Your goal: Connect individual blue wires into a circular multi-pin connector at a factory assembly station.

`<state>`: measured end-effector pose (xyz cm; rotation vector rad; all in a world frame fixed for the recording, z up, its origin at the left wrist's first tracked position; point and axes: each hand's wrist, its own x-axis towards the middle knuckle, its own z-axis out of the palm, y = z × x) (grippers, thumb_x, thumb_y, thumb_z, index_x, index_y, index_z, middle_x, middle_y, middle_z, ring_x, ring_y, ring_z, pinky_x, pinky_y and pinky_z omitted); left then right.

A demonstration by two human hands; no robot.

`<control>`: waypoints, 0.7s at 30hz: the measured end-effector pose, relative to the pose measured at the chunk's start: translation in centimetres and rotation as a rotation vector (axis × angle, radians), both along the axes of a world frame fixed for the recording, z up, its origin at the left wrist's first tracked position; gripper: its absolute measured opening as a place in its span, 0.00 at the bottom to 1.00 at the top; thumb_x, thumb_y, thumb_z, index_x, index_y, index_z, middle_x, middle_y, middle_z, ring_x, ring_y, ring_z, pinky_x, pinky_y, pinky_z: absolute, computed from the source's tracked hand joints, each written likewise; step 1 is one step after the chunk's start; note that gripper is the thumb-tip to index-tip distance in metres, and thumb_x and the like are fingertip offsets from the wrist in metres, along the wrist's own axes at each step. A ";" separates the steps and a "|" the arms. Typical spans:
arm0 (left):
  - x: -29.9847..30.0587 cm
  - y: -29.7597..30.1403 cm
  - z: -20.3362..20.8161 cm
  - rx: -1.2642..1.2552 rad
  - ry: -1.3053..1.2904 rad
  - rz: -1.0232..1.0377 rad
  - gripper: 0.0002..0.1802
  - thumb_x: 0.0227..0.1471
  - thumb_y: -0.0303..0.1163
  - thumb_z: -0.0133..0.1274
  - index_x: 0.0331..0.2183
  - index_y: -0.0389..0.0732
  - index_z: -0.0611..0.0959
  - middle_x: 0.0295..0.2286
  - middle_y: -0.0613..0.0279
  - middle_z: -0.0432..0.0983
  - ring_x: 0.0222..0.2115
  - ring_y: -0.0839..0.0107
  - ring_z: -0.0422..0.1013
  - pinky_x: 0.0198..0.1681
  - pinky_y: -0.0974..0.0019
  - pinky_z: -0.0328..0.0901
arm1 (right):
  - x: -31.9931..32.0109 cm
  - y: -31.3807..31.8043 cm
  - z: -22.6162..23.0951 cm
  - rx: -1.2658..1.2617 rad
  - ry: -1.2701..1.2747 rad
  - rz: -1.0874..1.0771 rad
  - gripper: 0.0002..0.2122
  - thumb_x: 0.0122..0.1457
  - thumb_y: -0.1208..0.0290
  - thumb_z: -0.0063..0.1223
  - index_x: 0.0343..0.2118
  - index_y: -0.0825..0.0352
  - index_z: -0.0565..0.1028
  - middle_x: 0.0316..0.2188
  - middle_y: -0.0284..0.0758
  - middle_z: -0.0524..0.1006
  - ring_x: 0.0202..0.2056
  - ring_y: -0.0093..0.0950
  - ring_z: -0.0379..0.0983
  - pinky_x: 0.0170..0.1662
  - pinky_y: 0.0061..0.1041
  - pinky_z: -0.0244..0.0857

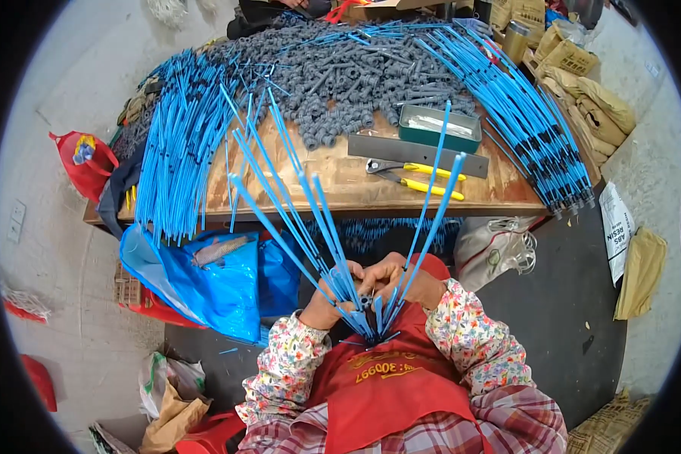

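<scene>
Above my lap, my left hand [322,306] is closed around a splayed bunch of thin blue tubes [271,189], whose long ends reach up toward the table. Their lower ends come together near my red apron. Between my two hands sits a small dark grey plastic fitting [366,301]. My right hand [415,283] has its fingers bent and pinched at this fitting, close to my left fingertips. Two more blue tubes [433,216] rise past my right hand. The tubes partly cover my fingers and the lower joint.
A wooden table [310,185] carries a heap of grey fittings [333,72] and blue tube bundles on the left [178,151] and right [533,125]. Yellow-handled pliers [431,188], a metal strip [367,146] and a green box [439,138] lie there. A blue bag [227,291] hangs below.
</scene>
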<state>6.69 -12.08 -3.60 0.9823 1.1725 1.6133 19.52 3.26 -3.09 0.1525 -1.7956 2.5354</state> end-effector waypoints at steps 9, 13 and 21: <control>1.2 0.3 2.2 -0.030 -0.187 0.319 0.30 0.40 0.25 0.62 0.47 0.33 0.70 0.30 0.66 0.74 0.30 0.79 0.70 0.34 0.76 0.66 | 2.7 -3.3 2.7 0.304 -0.117 -0.983 0.10 0.52 0.78 0.56 0.38 0.72 0.73 0.27 0.28 0.76 0.27 0.17 0.70 0.33 0.18 0.66; 2.3 0.3 2.2 -0.064 -0.127 0.411 0.31 0.41 0.25 0.62 0.48 0.33 0.70 0.30 0.66 0.74 0.31 0.79 0.71 0.35 0.76 0.66 | 2.3 -7.0 3.7 0.538 0.005 -0.881 0.16 0.49 0.84 0.52 0.43 0.71 0.71 0.32 0.34 0.75 0.28 0.23 0.70 0.32 0.22 0.66; 2.6 -0.3 1.3 -0.006 -0.116 0.389 0.29 0.44 0.26 0.61 0.48 0.33 0.69 0.36 0.63 0.75 0.35 0.76 0.72 0.38 0.74 0.66 | 1.8 -5.7 4.0 0.736 0.127 -0.741 0.21 0.45 0.84 0.54 0.46 0.71 0.70 0.39 0.42 0.74 0.36 0.34 0.72 0.40 0.27 0.66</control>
